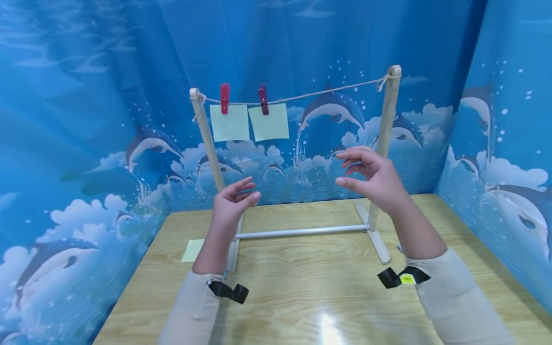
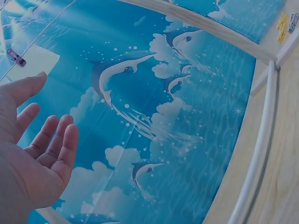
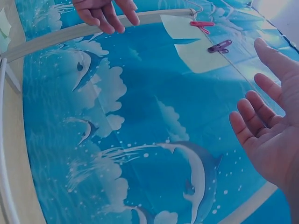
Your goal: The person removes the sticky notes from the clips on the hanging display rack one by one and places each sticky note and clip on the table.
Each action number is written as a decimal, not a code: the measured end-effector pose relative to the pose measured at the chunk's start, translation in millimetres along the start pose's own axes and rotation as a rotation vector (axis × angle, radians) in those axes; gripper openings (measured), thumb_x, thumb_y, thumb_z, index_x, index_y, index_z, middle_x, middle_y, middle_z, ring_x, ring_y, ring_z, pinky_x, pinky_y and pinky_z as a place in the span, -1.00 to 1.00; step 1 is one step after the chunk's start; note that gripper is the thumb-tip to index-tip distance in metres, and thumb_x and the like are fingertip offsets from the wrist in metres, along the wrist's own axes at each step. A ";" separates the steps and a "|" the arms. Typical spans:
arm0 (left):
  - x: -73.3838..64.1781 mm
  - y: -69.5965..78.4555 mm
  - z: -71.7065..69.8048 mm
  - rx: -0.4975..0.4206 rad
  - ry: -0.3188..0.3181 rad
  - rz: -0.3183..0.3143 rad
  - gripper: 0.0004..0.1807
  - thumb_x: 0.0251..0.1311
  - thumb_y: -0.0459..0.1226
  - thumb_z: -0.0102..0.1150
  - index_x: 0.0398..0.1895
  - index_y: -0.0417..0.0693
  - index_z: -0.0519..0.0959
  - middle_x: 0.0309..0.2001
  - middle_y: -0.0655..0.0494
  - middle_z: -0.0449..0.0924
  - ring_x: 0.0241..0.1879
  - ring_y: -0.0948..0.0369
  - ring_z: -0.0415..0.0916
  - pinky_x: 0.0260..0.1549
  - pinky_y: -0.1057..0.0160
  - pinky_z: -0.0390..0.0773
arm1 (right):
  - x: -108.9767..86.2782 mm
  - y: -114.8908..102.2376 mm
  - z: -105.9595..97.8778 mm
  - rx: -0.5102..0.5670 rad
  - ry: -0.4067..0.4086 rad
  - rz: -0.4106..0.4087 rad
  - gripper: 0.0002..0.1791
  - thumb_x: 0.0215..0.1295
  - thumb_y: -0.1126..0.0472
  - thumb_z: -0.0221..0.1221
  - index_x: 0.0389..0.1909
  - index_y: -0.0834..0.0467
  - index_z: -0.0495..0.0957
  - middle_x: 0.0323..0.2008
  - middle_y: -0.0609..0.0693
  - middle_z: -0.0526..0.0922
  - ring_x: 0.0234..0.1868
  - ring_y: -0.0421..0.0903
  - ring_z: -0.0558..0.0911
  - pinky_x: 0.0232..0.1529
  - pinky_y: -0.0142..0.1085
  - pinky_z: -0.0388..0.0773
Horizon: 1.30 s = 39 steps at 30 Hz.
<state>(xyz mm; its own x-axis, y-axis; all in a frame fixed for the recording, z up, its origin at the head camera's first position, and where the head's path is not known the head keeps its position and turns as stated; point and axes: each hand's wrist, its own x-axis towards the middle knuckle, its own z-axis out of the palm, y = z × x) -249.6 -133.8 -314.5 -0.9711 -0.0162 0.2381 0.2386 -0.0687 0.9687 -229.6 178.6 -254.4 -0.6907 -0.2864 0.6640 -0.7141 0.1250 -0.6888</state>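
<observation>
Two pale green paper notes hang side by side from a string (image 1: 319,93). A red clothespin (image 1: 224,98) clips the left note (image 1: 230,125), and a dark purple clothespin (image 1: 263,99) clips the right note (image 1: 270,125). My left hand (image 1: 234,203) is raised by the left post, below the notes, with relaxed fingers and nothing in it. My right hand (image 1: 368,175) is raised near the right post (image 1: 388,115), fingers loosely bent and apart from the thumb, also holding nothing. Both palms appear empty in the wrist views, where the left hand (image 2: 39,149) and right hand (image 3: 271,116) show relaxed fingers.
A wooden frame with a white lower bar (image 1: 302,232) stands on the wood-grain table (image 1: 293,278). Another pale green note (image 1: 192,250) lies left of the frame. Yellow clothespins (image 2: 282,27) and a grey one (image 2: 293,22) lie beyond the right post. A blue dolphin-print curtain (image 1: 302,43) hangs behind.
</observation>
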 end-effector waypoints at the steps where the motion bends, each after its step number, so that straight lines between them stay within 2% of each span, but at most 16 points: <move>1: 1.7 1.3 1.3 -0.004 -0.001 0.000 -0.51 -0.11 -0.23 0.33 0.00 0.07 0.51 -0.03 -0.03 0.47 -0.05 0.08 0.46 -0.18 0.23 0.53 | 2.5 -2.8 1.1 -0.009 -0.005 0.002 -0.56 0.02 0.47 0.20 -0.01 0.23 0.45 -0.04 0.12 0.40 -0.10 0.05 0.39 -0.13 -0.36 0.47; 7: 10.8 8.4 7.3 -0.020 -0.021 -0.003 -0.50 -0.13 -0.21 0.34 0.00 0.11 0.51 -0.01 0.07 0.46 -0.03 0.09 0.44 -0.16 0.24 0.52 | 18.7 -10.0 5.0 -0.064 -0.022 -0.011 -0.57 0.02 0.39 0.23 -0.01 0.18 0.46 -0.07 0.03 0.42 -0.12 0.00 0.41 -0.13 -0.36 0.47; 12: 20.4 15.2 12.2 -0.040 -0.019 -0.022 -0.48 -0.17 -0.17 0.36 -0.01 0.12 0.51 -0.02 0.06 0.47 -0.03 0.12 0.45 -0.15 0.25 0.51 | 35.7 -20.3 8.6 -0.101 -0.028 -0.015 -0.58 0.01 0.29 0.26 -0.04 0.12 0.48 -0.08 0.00 0.42 -0.14 -0.05 0.43 -0.12 -0.35 0.47; 19: 34.5 23.7 20.1 -0.047 -0.015 -0.073 -0.40 -0.28 -0.05 0.39 0.00 0.19 0.50 -0.01 0.12 0.47 -0.05 0.20 0.46 -0.15 0.25 0.51 | 55.3 -60.1 18.6 -0.191 -0.032 -0.017 -0.60 0.03 0.26 0.25 -0.07 0.25 0.47 -0.09 -0.02 0.43 -0.14 -0.05 0.43 -0.11 -0.23 0.47; 24: 45.8 29.1 25.8 -0.026 -0.019 -0.095 -0.39 -0.33 -0.03 0.40 -0.03 0.25 0.51 -0.03 0.17 0.48 -0.07 0.22 0.47 -0.15 0.24 0.51 | 69.5 -74.5 21.3 -0.263 -0.028 -0.035 -0.60 0.04 0.26 0.25 -0.07 0.28 0.47 -0.09 0.04 0.45 -0.15 -0.05 0.44 -0.10 -0.20 0.47; 27: 51.8 32.4 29.1 0.006 -0.030 -0.088 -0.38 -0.34 0.00 0.39 -0.03 0.28 0.50 -0.02 0.18 0.48 -0.08 0.24 0.48 -0.15 0.24 0.51 | 79.1 -76.8 22.1 -0.293 -0.027 -0.015 -0.57 0.03 0.20 0.26 -0.05 0.23 0.47 -0.09 0.01 0.46 -0.14 -0.09 0.44 -0.08 -0.23 0.47; 31: 59.9 37.2 33.2 0.043 -0.024 -0.112 -0.35 -0.39 0.05 0.39 -0.04 0.30 0.49 -0.01 0.19 0.47 -0.11 0.25 0.49 -0.14 0.24 0.51 | 95.2 -69.5 22.3 -0.317 -0.034 0.008 -0.52 -0.01 0.06 0.28 -0.02 0.11 0.48 -0.10 -0.08 0.46 -0.15 -0.16 0.45 -0.08 -0.28 0.48; 39: 74.1 42.8 37.0 0.043 0.002 -0.142 -0.29 -0.43 0.06 0.40 -0.01 0.23 0.46 -0.02 0.19 0.47 -0.13 0.23 0.49 -0.16 0.25 0.52 | 119.2 -64.1 32.1 -0.324 -0.055 0.048 -0.47 -0.07 -0.03 0.30 0.00 -0.03 0.46 -0.06 -0.14 0.45 -0.13 -0.21 0.44 -0.08 -0.33 0.47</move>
<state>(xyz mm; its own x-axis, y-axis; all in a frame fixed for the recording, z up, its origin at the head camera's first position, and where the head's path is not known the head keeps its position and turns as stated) -311.3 -101.1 -252.8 -0.9951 -0.0113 0.0982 0.0985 -0.0280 0.9947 -262.5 106.0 -140.4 -0.7239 -0.3228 0.6098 -0.6858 0.4329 -0.5850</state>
